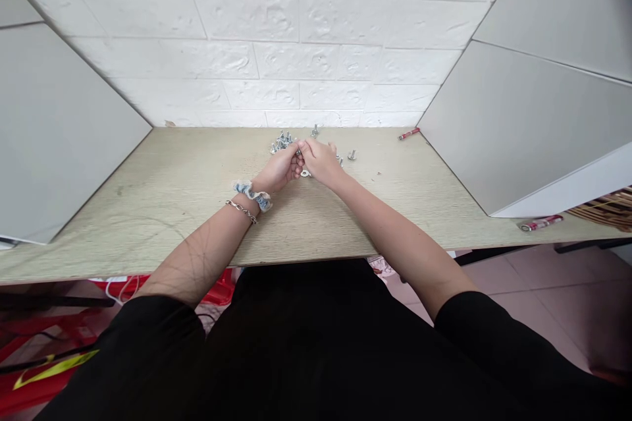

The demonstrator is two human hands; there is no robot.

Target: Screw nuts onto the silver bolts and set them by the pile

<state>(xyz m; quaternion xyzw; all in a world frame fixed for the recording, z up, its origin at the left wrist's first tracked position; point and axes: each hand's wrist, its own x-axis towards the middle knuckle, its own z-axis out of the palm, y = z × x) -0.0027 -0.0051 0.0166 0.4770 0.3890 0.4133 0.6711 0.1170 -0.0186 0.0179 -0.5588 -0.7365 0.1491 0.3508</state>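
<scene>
My left hand and my right hand meet over the wooden board, fingertips pinched together. Between them a bit of a small metal bolt shows, mostly hidden by the fingers. Just behind my left hand lies a pile of silvery bolts. A flat round washer is below the fingertips. Beyond the hands a bolt stands near the wall, and to the right another bolt rests head down with a washer around it. Further small hardware is partly hidden by my right hand.
A white brick-patterned wall closes off the back of the wooden board. Grey panels stand at left and right. Red tubes lie at the back right and front right, near a wicker basket.
</scene>
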